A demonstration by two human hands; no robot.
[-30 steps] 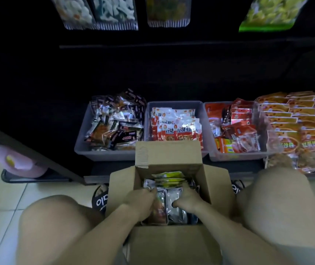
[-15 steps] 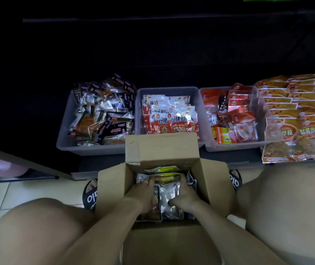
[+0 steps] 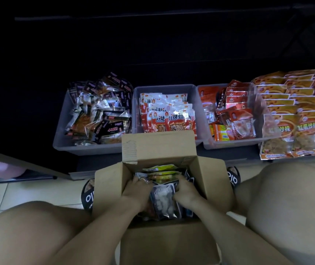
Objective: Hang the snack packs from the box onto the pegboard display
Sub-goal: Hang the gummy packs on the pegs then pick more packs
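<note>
Both hands seemingly grip glossy, silvery snack packs (image 3: 163,201) inside box (image 3: 213,180).

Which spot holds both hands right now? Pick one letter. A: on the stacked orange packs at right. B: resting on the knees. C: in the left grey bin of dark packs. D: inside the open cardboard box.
D: the left hand and right hand are both down inside the open cardboard box, curled around the silvery snack packs in it.
</note>
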